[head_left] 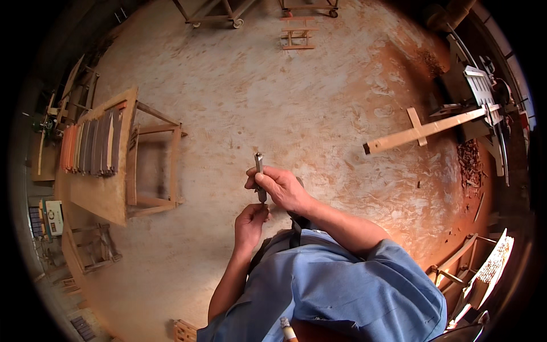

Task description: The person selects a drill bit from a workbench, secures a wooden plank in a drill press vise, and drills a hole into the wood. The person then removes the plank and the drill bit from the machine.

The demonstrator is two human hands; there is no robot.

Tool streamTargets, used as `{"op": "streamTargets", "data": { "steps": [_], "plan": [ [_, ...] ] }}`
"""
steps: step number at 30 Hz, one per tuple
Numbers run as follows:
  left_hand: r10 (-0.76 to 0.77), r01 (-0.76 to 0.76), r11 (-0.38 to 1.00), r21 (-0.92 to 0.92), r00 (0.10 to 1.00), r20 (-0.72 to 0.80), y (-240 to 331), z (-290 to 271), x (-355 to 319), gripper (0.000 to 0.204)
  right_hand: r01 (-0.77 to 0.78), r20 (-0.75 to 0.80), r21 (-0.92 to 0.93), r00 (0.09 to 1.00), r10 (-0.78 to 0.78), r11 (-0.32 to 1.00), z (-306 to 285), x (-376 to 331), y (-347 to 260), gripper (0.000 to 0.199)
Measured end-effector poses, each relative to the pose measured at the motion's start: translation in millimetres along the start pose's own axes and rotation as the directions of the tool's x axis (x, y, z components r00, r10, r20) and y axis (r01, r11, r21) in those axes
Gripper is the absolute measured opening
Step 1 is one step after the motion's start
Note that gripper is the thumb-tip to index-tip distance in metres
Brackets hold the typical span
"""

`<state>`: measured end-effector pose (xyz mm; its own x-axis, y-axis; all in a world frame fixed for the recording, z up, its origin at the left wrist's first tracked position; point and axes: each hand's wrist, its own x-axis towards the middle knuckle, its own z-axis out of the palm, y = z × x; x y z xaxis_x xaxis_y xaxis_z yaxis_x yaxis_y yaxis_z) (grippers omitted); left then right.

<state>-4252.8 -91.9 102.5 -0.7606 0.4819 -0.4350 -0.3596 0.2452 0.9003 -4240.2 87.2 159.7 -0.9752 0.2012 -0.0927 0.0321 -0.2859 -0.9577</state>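
Observation:
In front of my blue shirt, my right hand (286, 187) is closed around a slim grey metal tool (260, 165) that stands nearly upright in the picture. Its narrow bright end points away from me, and its exact kind cannot be made out. Just below, the fingers of my left hand (249, 223) are pinched together at the tool's near, darker end. Whatever sits between those fingertips is too small to name. A dark strap or handle shows partly behind my right wrist.
At left, a wooden table (91, 196) carries a row of wooden strips (97, 145). A long wooden beam (430, 131) juts from a machine (481, 85) on the right. Small wooden racks (298, 39) stand far ahead. Stacked pale sticks (494, 259) lie at lower right.

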Motion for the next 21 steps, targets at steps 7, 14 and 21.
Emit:
{"op": "streamTargets", "data": {
  "steps": [7,14,21],
  "plan": [
    [0.035,-0.035,0.999,0.000,0.999,-0.022,69.9,12.1,120.0,0.006,0.055,-0.031,-0.063,0.998,-0.057,0.996,-58.4,110.5,-34.9,0.034],
    [0.028,-0.034,0.996,0.077,0.996,0.080,118.4,28.9,245.4,0.008,0.023,-0.213,-0.099,0.976,-0.044,0.995,-124.8,208.0,-56.5,0.035],
    [0.028,-0.088,0.976,0.200,0.958,0.285,178.2,42.6,398.3,0.012,-0.001,-0.410,-0.092,0.912,-0.037,0.996,-188.2,308.9,-78.5,0.035]
  ]
}}
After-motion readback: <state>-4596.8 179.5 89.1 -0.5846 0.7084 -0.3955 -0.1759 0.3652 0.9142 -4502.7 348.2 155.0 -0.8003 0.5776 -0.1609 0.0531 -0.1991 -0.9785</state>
